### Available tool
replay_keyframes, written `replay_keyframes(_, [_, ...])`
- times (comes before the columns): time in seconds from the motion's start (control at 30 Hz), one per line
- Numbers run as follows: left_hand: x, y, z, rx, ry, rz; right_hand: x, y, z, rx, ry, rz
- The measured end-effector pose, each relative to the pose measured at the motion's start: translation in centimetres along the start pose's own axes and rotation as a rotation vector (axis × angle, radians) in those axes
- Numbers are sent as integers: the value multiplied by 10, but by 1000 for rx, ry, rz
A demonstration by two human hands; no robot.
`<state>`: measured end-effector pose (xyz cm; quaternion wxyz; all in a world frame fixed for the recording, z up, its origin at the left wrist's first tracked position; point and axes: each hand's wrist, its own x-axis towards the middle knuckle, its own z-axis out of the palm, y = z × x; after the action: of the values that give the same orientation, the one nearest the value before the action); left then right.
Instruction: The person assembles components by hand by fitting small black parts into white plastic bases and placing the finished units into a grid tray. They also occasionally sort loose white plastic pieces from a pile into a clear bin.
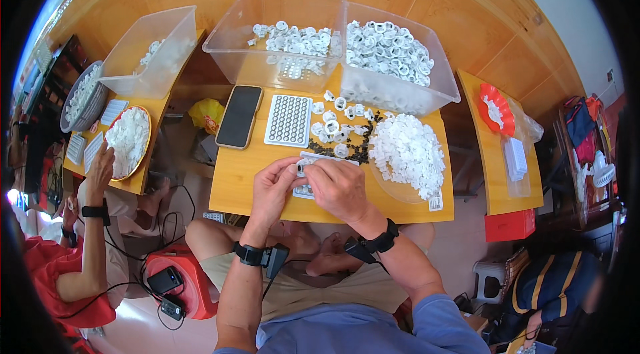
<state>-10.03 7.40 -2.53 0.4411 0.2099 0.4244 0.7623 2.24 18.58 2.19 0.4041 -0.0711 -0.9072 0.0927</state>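
Observation:
Over the near edge of the wooden table, my left hand (271, 191) pinches a small white plastic part (301, 169) with a dark spot in it. My right hand (339, 189) meets it from the other side, its fingertips closed at the same part; whatever else they grip is hidden. Partly covered under both hands lies a white tray (305, 193) of small round pieces. Just beyond are loose white ring-shaped parts (332, 127) and scattered small black pieces (360, 154). A second white tray (288, 121) full of round metallic pieces lies farther back.
Beside that tray rests a phone (239, 117). A heap of white pieces (407, 154) sits at right. Clear bins (230, 54) of white parts stand along the back. At left, a co-worker's hand (100, 167) is by a round tray of white pieces (130, 141). A red stool (193, 287) stands below.

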Motion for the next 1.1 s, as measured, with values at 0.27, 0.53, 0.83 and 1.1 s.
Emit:
replay_keyframes(0.27, [0, -3, -1, 19, -26, 4, 0, 2, 5, 68, -35, 130])
replay_keyframes(0.53, [1, -6, -4, 44, -8, 11, 0, 4, 4, 63, 49, 65])
replay_keyframes(0.83, [1, -7, -4, 22, -14, 12, -2, 4, 9, -32, 63, -47])
replay_keyframes(1.1, [2, -6, -2, 80, 0, 2, -3, 8, 8, 92, -47, 152])
